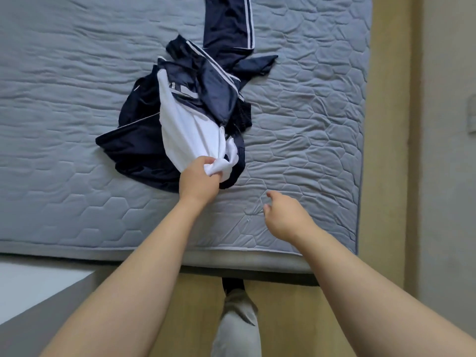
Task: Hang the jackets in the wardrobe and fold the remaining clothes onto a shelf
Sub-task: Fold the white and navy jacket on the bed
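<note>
1. While the left hand (pixel 199 176) clutches the white-and-navy garment (pixel 185 130) near the mattress (pixel 77 99) centre, pick-up step looks underway.
2. Right hand (pixel 283 217) hovers slack, empty, near front edge.
3. Next: lift clear, judge jacket or foldable.

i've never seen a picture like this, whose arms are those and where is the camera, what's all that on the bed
There is no machine here. A person wears a wide-angle camera on the head, so you look forward and down along their own two bare arms. That is the only view.

The grey quilted surface is a mattress. On it lies a heap of clothes: a navy and white jacket crumpled in the middle, and navy trousers with white side stripes stretching away toward the top edge.

The left hand grips a bunch of the jacket's white cloth. The right hand hovers above the mattress with loosely curled fingers and holds nothing. At the bottom you see the person's leg above a wooden floor.
</note>
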Available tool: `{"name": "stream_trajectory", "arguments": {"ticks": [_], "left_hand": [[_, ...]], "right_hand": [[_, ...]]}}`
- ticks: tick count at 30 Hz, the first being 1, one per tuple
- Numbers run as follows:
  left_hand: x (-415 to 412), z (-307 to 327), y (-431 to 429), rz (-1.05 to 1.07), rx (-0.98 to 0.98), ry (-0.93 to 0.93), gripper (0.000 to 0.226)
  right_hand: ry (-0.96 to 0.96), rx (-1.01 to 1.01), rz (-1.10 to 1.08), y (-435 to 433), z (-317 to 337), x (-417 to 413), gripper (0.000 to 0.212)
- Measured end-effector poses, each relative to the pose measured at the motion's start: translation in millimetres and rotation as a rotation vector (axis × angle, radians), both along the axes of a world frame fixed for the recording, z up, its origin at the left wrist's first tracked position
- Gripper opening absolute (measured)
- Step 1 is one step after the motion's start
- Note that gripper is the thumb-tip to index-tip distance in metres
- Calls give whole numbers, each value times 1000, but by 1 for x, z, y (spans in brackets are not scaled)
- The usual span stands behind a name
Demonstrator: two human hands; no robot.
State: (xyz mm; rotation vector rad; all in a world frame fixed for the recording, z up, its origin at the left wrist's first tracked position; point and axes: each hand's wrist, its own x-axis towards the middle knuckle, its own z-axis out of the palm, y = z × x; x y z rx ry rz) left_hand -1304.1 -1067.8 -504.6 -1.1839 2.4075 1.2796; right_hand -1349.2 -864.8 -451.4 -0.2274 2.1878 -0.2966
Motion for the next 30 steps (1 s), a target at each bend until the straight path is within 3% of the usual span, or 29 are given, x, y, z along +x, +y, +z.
{"name": "stream_trajectory", "arguments": {"ticks": [3,12,13,17,20,22,26,30], "left_hand": [[11,65,10,-13,-1,96,10],[39,268,78,20,250,549,15],[43,291,87,20,278,598,14],[58,374,117,47,296,736,14],[67,423,138,55,313,797,15],[70,449,152,38,345,824,16],[75,494,177,18,439,900,14],[84,532,186,41,465,955,17]], "right_hand": [[21,-63,35,-2,44,3,49],[166,-427,-13,32,172,24,112],[183,-466,-43,38,186,24,107],[198,-551,-69,70,248,29,51],[215,-728,-97,95,297,37,22],[270,-834,-100,105,331,39,21],[391,-1051,-102,125,389,37,41],[708,-1021,-182,146,426,35,56]]}}
